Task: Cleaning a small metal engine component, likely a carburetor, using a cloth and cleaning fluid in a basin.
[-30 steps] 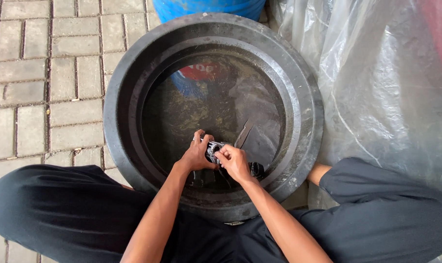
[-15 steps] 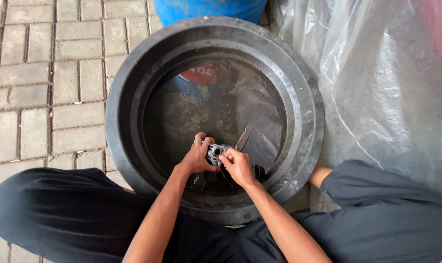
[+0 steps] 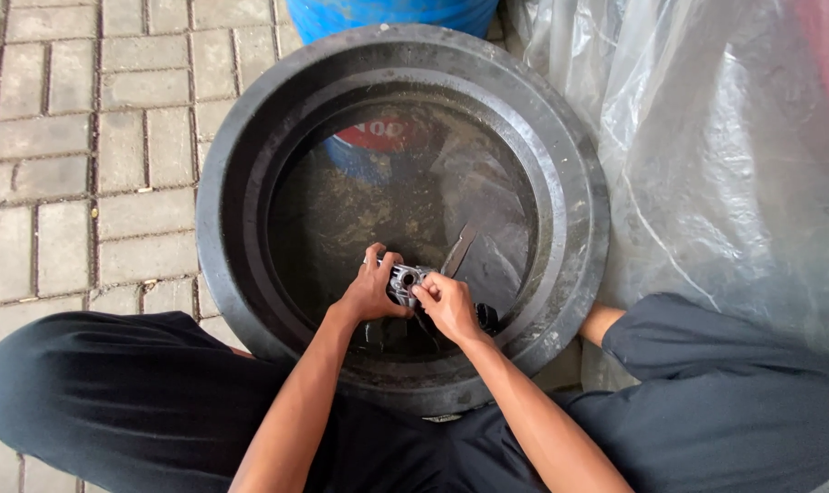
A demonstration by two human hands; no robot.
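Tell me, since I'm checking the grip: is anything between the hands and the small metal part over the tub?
Nothing visible. The left hand and right hand both hold the small metal part directly, with bare fingers on either side. A thin flat strip lies just beyond it in the black tub, clear of the grip.

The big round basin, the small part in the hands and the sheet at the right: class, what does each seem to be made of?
Basin: likely black moulded plastic or rubber, matt and scuffed, with stepped rings.
Small part, held by left hand and right hand: probably cast metal, dull grey with a bored hole.
Sheet: thin clear plastic film, glossy and creased.
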